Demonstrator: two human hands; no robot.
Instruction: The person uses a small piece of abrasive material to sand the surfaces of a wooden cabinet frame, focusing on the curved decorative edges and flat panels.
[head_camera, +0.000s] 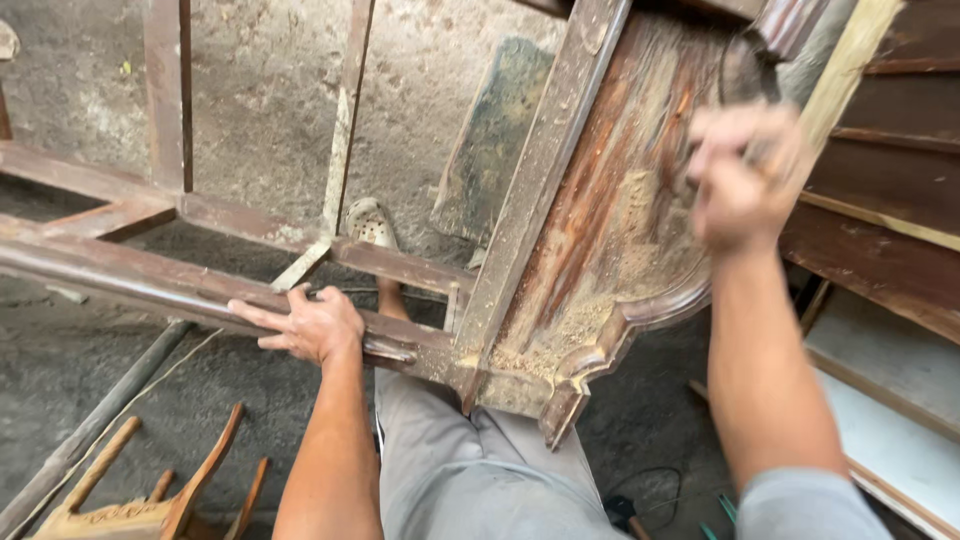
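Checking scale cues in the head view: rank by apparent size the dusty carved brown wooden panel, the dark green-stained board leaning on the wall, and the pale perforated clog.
1. Carved brown wooden panel, by far the largest.
2. Green-stained board.
3. Pale perforated clog, smallest.
The panel is nearer the camera, which inflates it.

No packages, labels, signs or screens show anywhere in this view.
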